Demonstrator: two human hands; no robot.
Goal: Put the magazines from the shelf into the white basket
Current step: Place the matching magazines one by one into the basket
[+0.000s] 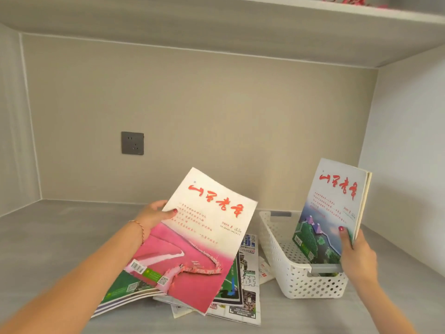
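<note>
My left hand [154,216] grips the left edge of a pink-and-white magazine [204,239], lifted and tilted above a loose pile of magazines [245,285] on the shelf. My right hand [356,256] holds a blue-and-green magazine [334,208] upright by its right edge, with its lower end down inside the white perforated basket [301,278]. The basket stands on the shelf to the right of the pile. Apart from this magazine I see only the basket's bare dotted floor.
The grey shelf surface [60,237] stretches to the left. A dark wall socket [132,143] sits on the back panel. Side walls close the niche on both sides, and a board [216,27] with red flowers on top hangs overhead.
</note>
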